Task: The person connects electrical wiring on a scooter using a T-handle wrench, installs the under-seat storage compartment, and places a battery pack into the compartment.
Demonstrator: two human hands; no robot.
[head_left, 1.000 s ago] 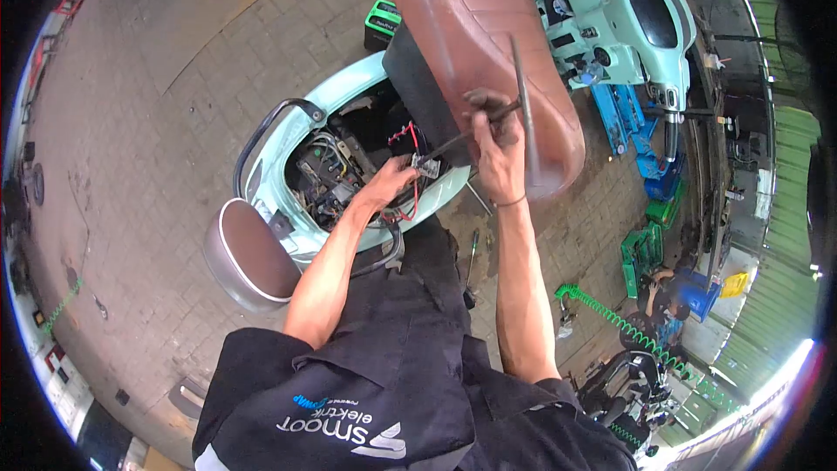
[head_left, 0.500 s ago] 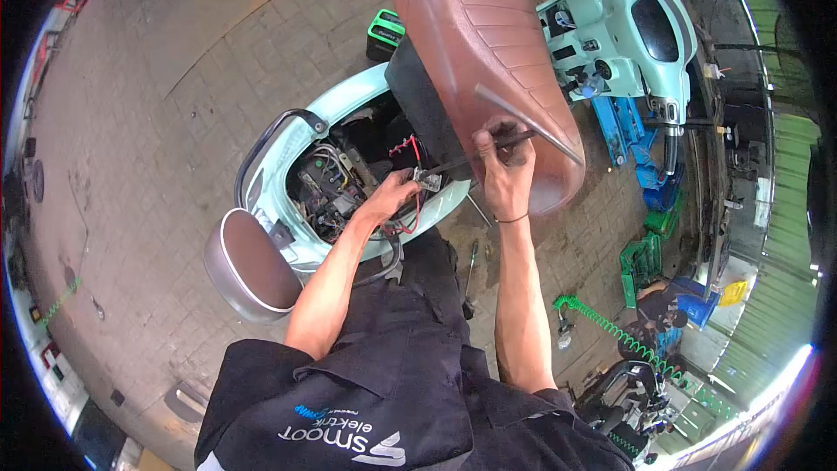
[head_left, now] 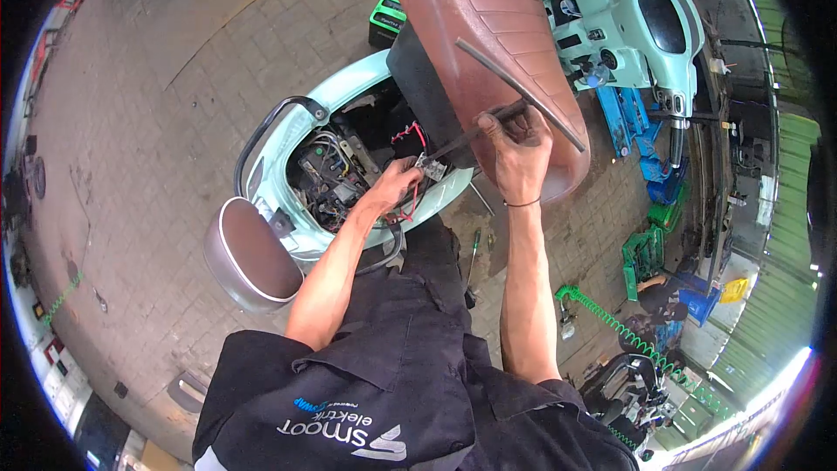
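Note:
My right hand is closed around the shaft of a dark T-handle wrench, just below its crossbar. The shaft slants down to the left, its tip at a small silvery metal piece. Pinched fingers of my left hand hold that piece, which has red wires beside it. Both hands are over the mint-green scooter body, whose open bay shows wiring and a dark mechanism. Beyond my right hand is the raised brown seat.
A brown padded backrest and a black grab rail are on the scooter's left. A screwdriver lies on the paving. At right are a coiled green hose, green crates and another person.
The wrench's crossbar has turned and risen slightly, my right hand moving a little right with it. My left hand stays at the metal piece, and the view has shifted slightly.

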